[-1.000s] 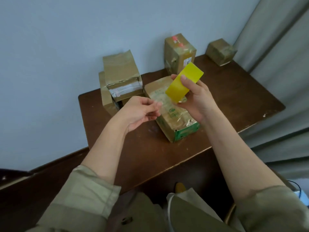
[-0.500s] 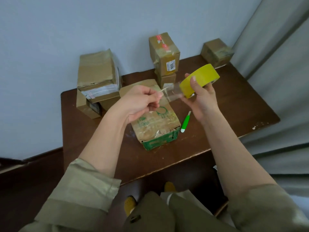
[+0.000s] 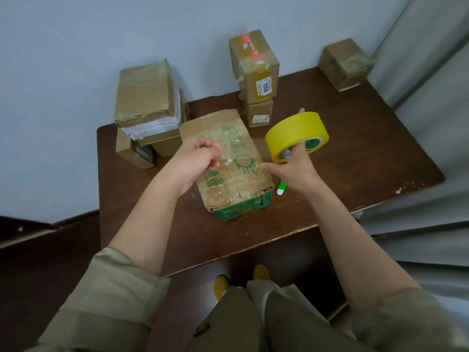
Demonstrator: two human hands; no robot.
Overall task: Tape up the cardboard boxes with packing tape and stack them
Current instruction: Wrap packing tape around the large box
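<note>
The green-printed box [image 3: 229,168] lies on the brown table [image 3: 355,158] close to its near edge, and I use this box as the landmark for all places. Nearest to the camera, below the table edge, there are two yellow shoes [image 3: 241,279] on the dark floor. Above the near left part of the box the left hand [image 3: 200,161] has its fingers curled and pinches the free end of the clear tape strip [image 3: 243,153]. Half a second ago this hand was almost beside the roll; now it is further from it, so the strip is longer and stretches across the top of the box. Just right of the box the right hand [image 3: 295,168] holds the yellow tape roll [image 3: 297,135] with fingers pushed into its core, and the thumb points left toward the box. Before, the roll was higher and its side faced the camera; now it is lower and tilted, so the green label of the core shows. Under the right hand, a green and white pen-like tool [image 3: 281,188] lies on the table, just beside the right side of the box. Behind the box on the left, the left stack of boxes [image 3: 147,107] stands against the wall. Behind the box on the right, a stack with the label 1006 [image 3: 255,72] stands, the upper box on a smaller one. Far right behind, a small box [image 3: 345,64] sits at the table corner near the curtain [image 3: 431,85].
</note>
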